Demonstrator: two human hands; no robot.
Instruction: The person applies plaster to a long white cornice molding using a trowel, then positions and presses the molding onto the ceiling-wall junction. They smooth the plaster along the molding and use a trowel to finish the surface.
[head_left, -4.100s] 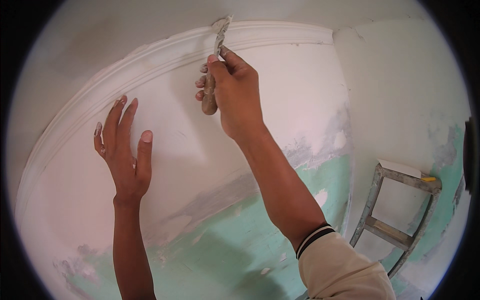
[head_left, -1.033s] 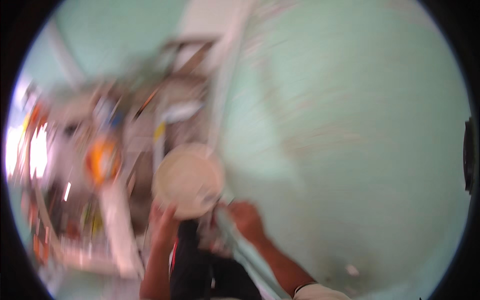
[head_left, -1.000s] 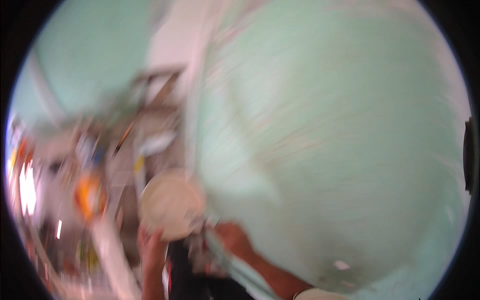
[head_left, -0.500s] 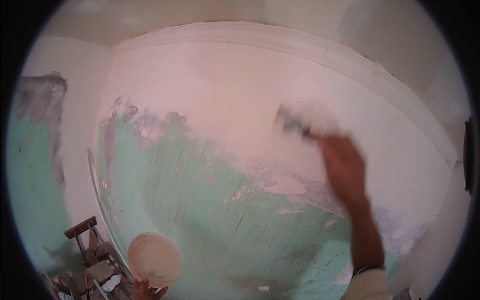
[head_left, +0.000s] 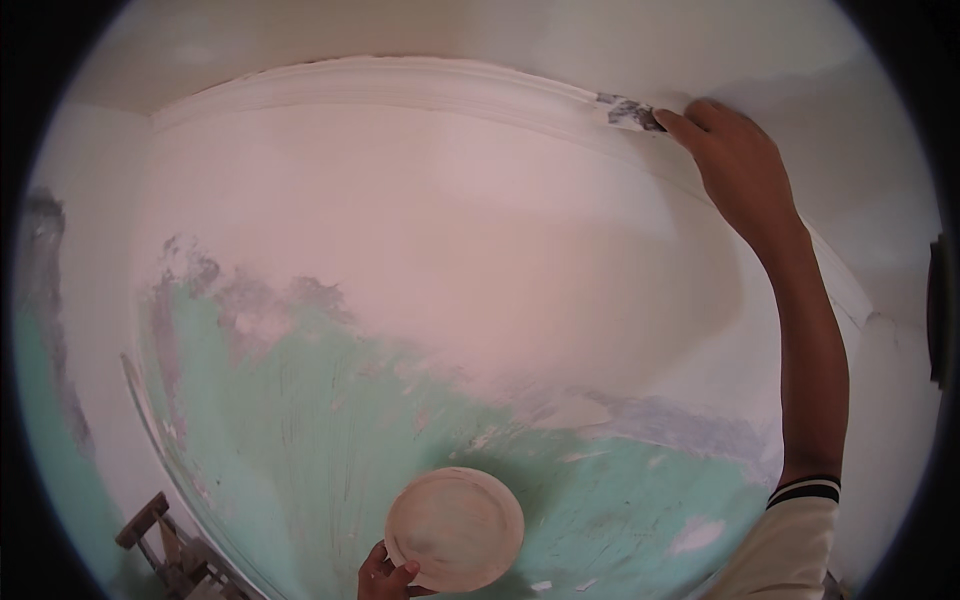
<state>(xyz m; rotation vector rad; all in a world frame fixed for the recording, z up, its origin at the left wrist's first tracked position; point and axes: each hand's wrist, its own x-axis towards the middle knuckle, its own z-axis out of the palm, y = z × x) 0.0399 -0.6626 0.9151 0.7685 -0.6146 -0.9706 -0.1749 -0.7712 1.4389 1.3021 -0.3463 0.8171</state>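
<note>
My right hand (head_left: 735,150) is raised high at the upper right and grips a putty knife (head_left: 630,112). Its blade, smeared with white filler, lies at the upper edge of the white cornice (head_left: 420,85), by the ceiling. Low in the view, my left hand (head_left: 385,575) holds a round, shallow plate (head_left: 455,528) by its rim, thumb on top. Pale smears coat the plate's face. Behind it stands the wall (head_left: 480,240), white above and patchy green below, with grey, rough patches along the border between the two.
Wooden pieces, perhaps part of a stand (head_left: 165,545), are at the lower left. A thin curved strip (head_left: 160,440) runs up along the left wall corner. The ceiling (head_left: 400,30) spans the top, and a dark object (head_left: 938,310) sits at the far right rim.
My right hand has risen with the putty knife from the white wall to the cornice. The plate in my left hand has shifted right in the view, which has also shifted.
</note>
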